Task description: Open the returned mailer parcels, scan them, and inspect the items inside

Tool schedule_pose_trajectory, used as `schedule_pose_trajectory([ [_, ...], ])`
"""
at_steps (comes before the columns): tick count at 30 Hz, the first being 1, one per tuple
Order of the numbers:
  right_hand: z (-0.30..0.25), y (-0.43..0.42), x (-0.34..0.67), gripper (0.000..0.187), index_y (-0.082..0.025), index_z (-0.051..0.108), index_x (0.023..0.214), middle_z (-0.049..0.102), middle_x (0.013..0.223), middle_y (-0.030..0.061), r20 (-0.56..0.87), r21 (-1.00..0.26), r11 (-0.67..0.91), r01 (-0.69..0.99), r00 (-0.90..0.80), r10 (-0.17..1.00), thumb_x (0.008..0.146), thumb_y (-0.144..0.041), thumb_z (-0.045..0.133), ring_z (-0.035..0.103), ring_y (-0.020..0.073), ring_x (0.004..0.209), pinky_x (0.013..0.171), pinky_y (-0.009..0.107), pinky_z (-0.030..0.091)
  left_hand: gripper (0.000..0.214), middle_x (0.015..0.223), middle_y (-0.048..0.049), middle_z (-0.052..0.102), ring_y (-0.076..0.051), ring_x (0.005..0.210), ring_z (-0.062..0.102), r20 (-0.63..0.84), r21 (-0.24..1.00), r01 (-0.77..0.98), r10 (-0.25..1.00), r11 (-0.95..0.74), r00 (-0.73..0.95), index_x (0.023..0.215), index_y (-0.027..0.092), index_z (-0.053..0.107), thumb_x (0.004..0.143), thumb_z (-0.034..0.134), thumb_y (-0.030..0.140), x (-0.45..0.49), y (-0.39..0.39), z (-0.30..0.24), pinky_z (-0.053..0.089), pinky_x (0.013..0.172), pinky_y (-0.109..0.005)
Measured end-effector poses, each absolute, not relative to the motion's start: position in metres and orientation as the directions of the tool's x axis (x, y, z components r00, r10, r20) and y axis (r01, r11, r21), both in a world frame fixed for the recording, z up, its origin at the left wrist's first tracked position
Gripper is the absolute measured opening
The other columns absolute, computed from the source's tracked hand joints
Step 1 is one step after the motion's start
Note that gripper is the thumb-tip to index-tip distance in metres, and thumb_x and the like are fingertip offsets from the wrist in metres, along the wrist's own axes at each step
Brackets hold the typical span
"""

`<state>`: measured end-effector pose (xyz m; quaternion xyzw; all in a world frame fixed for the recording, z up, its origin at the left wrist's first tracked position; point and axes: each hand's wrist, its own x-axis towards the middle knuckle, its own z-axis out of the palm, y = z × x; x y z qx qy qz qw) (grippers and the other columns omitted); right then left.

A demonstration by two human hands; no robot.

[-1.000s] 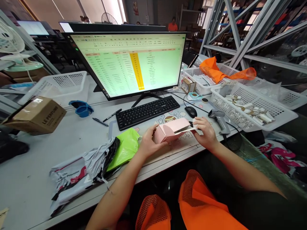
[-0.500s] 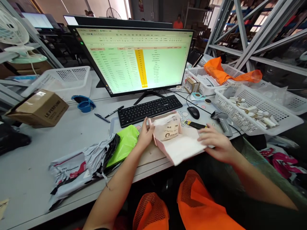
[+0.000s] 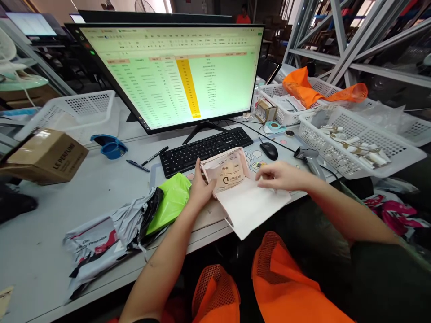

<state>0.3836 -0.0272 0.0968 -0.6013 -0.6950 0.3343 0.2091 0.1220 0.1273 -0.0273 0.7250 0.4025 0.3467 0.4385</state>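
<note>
A pale pink cardboard box stands on the desk's front edge, its white-lined lid folded open toward me and over the edge. Inside lies a printed wrapped packet with dark lettering. My left hand grips the box's left side, thumb over the rim. Just above the lid's right part is my right hand, fingers bent and apart, with nothing visible in them. It hides most of a utility knife behind it. Left of my left hand lie a bright green plastic mailer and a torn grey-white mailer.
Behind the box are a keyboard, a mouse and a monitor. To the right are a barcode scanner and a white basket of small parts. A brown carton and a blue tape roll stand left.
My right hand has let go of the lid's outer edge and moved left and up, over the lid and toward the packet. My left hand still holds the box. The view has shifted slightly.
</note>
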Motion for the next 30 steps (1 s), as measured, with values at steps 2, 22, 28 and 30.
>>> schedule_pose_trajectory([
  [2,0.105,0.01,0.381,0.024,-0.02,0.077,0.099,0.068,0.069,-0.0001,-0.119,-0.68,0.129,0.722,-0.283,0.952,0.086,-0.039,0.071,0.063,0.016,0.061,0.058,0.027,0.048,0.105,0.156,-0.0159,0.048,-0.031,0.131,0.059,0.234,0.903,0.229,0.863,-0.363,0.448,0.165,0.025,0.009,0.083,0.074,0.035,0.121,0.129,-0.029,0.046,0.113,-0.049],
  [22,0.028,-0.006,0.355,0.016,-0.021,0.065,0.087,0.063,0.136,0.0114,0.52,0.116,0.731,0.672,-0.669,0.532,0.094,-0.009,0.059,0.045,0.0294,0.143,0.108,0.049,0.046,0.084,0.142,-0.0174,0.06,-0.03,0.114,0.066,0.107,0.919,0.325,0.935,-0.222,0.337,0.162,0.019,0.028,0.091,0.062,0.047,0.12,0.139,-0.028,0.05,0.103,-0.047],
  [28,0.039,0.002,0.371,0.014,-0.029,0.073,0.09,0.067,0.133,0.0058,0.753,0.005,0.732,0.681,-0.484,0.445,0.088,-0.016,0.07,0.053,0.0313,0.137,0.104,0.051,0.052,0.086,0.147,-0.0176,0.057,-0.037,0.133,0.056,-0.031,0.87,0.463,0.916,-0.172,0.399,0.159,0.02,0.034,0.085,0.069,0.045,0.107,0.146,-0.017,0.045,0.111,-0.052],
  [30,0.045,0.017,0.366,0.01,-0.03,0.074,0.085,0.067,0.133,0.0053,0.765,-0.201,0.74,0.643,-0.369,0.528,0.086,-0.02,0.074,0.054,0.034,0.137,0.104,0.053,0.052,0.087,0.151,-0.0203,0.052,-0.04,0.136,0.052,-0.039,0.837,0.517,0.924,-0.177,0.379,0.157,0.017,0.037,0.083,0.07,0.047,0.105,0.146,-0.016,0.043,0.112,-0.056],
])
